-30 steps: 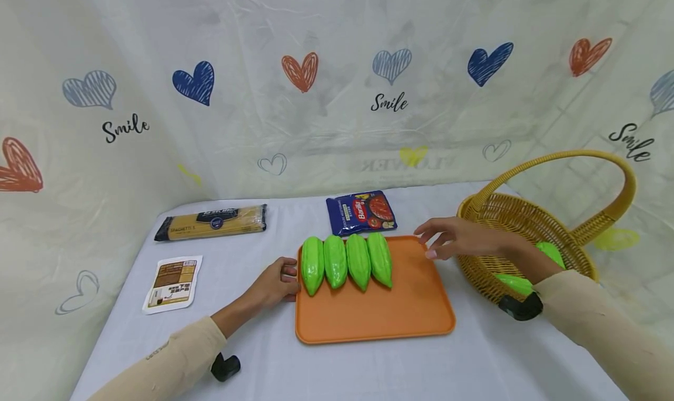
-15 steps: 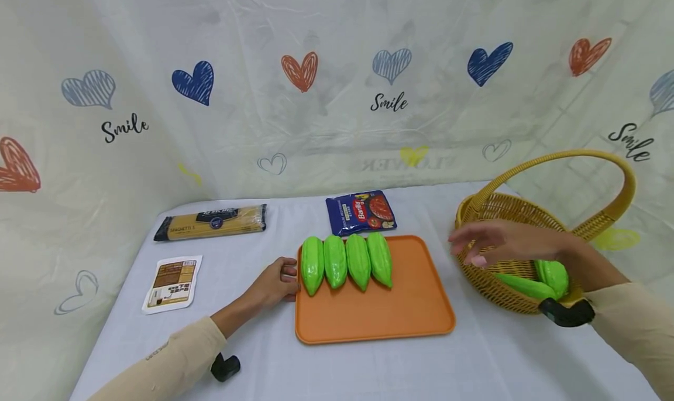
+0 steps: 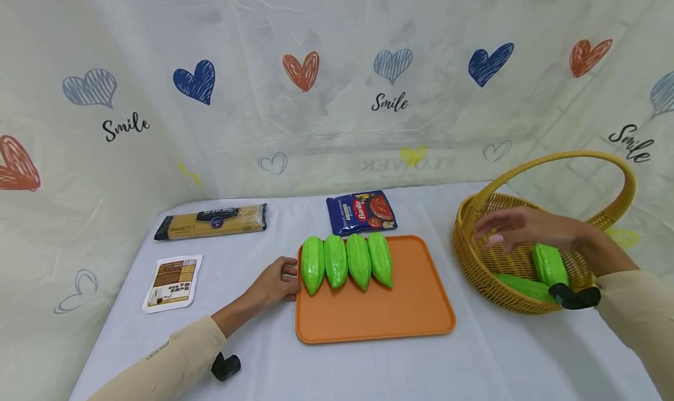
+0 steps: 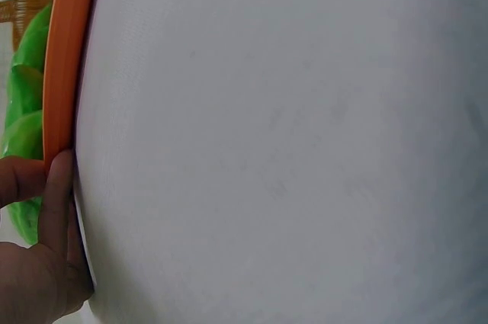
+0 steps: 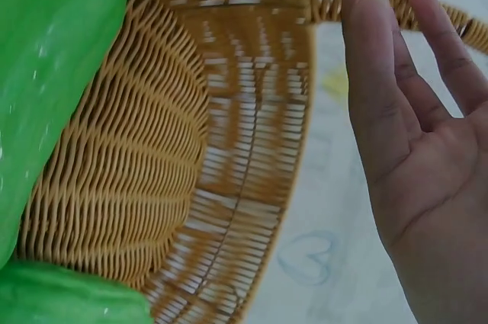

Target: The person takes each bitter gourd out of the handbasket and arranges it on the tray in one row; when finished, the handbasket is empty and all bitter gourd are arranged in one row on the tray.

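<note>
At the left side of the orange tray (image 3: 376, 316), my left hand (image 3: 271, 283) holds its rim; the left wrist view shows thumb and fingers (image 4: 53, 206) on either side of it. Several bright green, long ribbed vegetables (image 3: 336, 261) with pointed ends lie side by side along the tray's back left part. My right hand (image 3: 532, 230) hovers over the wicker basket (image 3: 471, 272), fingers apart and nothing in them. Inside the basket are two more green vegetables (image 3: 549, 265), seen large in the right wrist view (image 5: 57, 88).
Behind the tray lies a blue sauce pouch (image 3: 361, 212). A spaghetti pack (image 3: 213, 222) is at the back left, with a white-edged flat packet (image 3: 172, 284) in front of it. The basket's tall handle (image 3: 568, 154) arches above its opening. A printed curtain (image 3: 337, 132) hangs behind the table.
My right hand has moved from the tray's back right corner rightward to over the basket, its fingers holding nothing throughout. The left hand, tray and green vegetables on it have stayed put.
</note>
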The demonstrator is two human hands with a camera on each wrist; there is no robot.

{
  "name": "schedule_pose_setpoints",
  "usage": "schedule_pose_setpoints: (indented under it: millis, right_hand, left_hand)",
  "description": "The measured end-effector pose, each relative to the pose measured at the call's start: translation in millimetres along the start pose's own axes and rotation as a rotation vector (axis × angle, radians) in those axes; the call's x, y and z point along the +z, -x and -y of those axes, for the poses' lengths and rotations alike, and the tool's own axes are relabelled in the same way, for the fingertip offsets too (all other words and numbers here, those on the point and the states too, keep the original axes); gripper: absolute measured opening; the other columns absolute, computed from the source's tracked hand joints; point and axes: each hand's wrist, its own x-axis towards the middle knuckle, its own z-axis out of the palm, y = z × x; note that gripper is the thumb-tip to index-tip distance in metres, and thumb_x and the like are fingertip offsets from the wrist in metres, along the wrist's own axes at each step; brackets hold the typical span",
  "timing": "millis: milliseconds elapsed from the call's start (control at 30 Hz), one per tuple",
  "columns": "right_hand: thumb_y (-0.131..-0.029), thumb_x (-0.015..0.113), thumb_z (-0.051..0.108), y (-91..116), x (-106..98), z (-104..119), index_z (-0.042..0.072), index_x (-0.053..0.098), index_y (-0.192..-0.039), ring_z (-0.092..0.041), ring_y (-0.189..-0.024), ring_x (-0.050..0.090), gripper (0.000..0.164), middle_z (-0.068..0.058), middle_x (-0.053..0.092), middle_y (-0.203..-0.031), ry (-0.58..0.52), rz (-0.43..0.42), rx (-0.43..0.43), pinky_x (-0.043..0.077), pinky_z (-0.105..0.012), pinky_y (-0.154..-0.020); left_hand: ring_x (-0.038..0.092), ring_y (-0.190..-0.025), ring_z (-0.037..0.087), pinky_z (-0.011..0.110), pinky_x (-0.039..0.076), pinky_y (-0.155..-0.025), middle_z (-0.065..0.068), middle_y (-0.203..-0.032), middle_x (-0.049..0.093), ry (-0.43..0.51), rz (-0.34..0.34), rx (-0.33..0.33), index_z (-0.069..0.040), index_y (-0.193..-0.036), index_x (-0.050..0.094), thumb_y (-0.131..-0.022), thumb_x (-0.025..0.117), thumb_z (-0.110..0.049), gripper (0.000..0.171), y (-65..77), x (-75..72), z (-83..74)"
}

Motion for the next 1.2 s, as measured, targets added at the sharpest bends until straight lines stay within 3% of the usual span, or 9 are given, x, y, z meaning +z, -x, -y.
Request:
schedule_pose_setpoints:
  millis: [133,200,433,567,667,767,867,1200]
  right_hand:
    - [-0.102,0.052,0.014,4,-7,-10,-0.002,0.042,-0.147,-0.007,-0.116,0.063,0.049,0.002,0.062,-0.134,0.023,-0.041,0.067,0.06,-0.031,-0.089]
    - [-0.102,0.052,0.015,5,-10,-16,-0.004,0.039,-0.148,-0.004,-0.115,0.062,0.052,0.003,0.061,-0.134,0.029,-0.056,0.089,0.06,-0.031,-0.088]
    - [-0.102,0.054,0.023,9,-21,-33,-0.003,0.032,-0.152,0.004,-0.112,0.059,0.06,-0.03,0.04,-0.15,0.057,-0.091,0.176,0.059,-0.032,-0.089]
    - [-0.103,0.052,0.025,11,-27,-39,-0.002,0.029,-0.154,0.006,-0.114,0.057,0.062,-0.033,0.035,-0.153,0.096,-0.086,0.192,0.057,-0.032,-0.091]
    - [-0.104,0.051,0.029,13,-29,-45,0.0,0.028,-0.155,-0.007,-0.124,0.055,0.064,-0.032,0.033,-0.155,0.139,-0.091,0.212,0.055,-0.043,-0.097]
    - [-0.104,0.051,0.034,13,-30,-49,0.001,0.025,-0.156,-0.034,-0.135,0.048,0.068,-0.032,0.03,-0.156,0.161,-0.097,0.245,0.049,-0.061,-0.103]
    - [-0.103,0.051,0.037,13,-31,-53,0.0,0.021,-0.157,-0.054,-0.138,0.036,0.071,-0.033,0.027,-0.156,0.165,-0.101,0.277,0.044,-0.069,-0.102]
    - [-0.103,0.049,0.04,13,-34,-64,-0.003,0.016,-0.156,-0.06,-0.138,0.029,0.076,-0.036,0.023,-0.156,0.177,-0.114,0.326,0.044,-0.069,-0.099]
  left_hand:
    - [0.06,-0.108,0.025,0.034,0.064,-0.076,0.016,-0.124,0.053,-0.009,-0.002,0.003,0.0,-0.142,0.045,-0.084,0.069,0.001,0.062,0.0,0.3,0.5]
    - [0.06,-0.108,0.026,0.034,0.064,-0.076,0.016,-0.124,0.053,-0.012,-0.004,0.004,0.0,-0.142,0.045,-0.084,0.07,0.001,0.062,0.1,0.1,0.6]
    - [0.06,-0.108,0.025,0.034,0.064,-0.075,0.015,-0.123,0.053,-0.021,-0.007,-0.003,-0.001,-0.142,0.045,-0.085,0.07,0.0,0.062,-0.2,-0.6,0.0]
    - [0.06,-0.108,0.026,0.034,0.064,-0.075,0.016,-0.124,0.052,-0.019,-0.001,0.003,0.0,-0.142,0.045,-0.084,0.07,0.001,0.063,0.0,-0.7,0.1]
    - [0.059,-0.108,0.027,0.035,0.064,-0.075,0.017,-0.124,0.052,-0.013,0.005,0.012,0.001,-0.142,0.044,-0.084,0.07,0.001,0.063,0.4,-0.7,-0.3]
    - [0.059,-0.108,0.026,0.034,0.064,-0.075,0.017,-0.123,0.052,-0.016,0.006,0.014,0.001,-0.142,0.044,-0.085,0.069,0.001,0.062,0.6,-0.7,-0.3]
    - [0.059,-0.107,0.026,0.034,0.064,-0.075,0.016,-0.123,0.052,-0.013,0.0,0.012,0.001,-0.141,0.045,-0.085,0.069,0.001,0.061,0.8,-0.4,-0.7]
    - [0.06,-0.107,0.025,0.034,0.064,-0.075,0.016,-0.123,0.053,-0.019,-0.002,0.007,0.001,-0.141,0.045,-0.084,0.07,0.001,0.063,1.0,-0.7,-0.4]
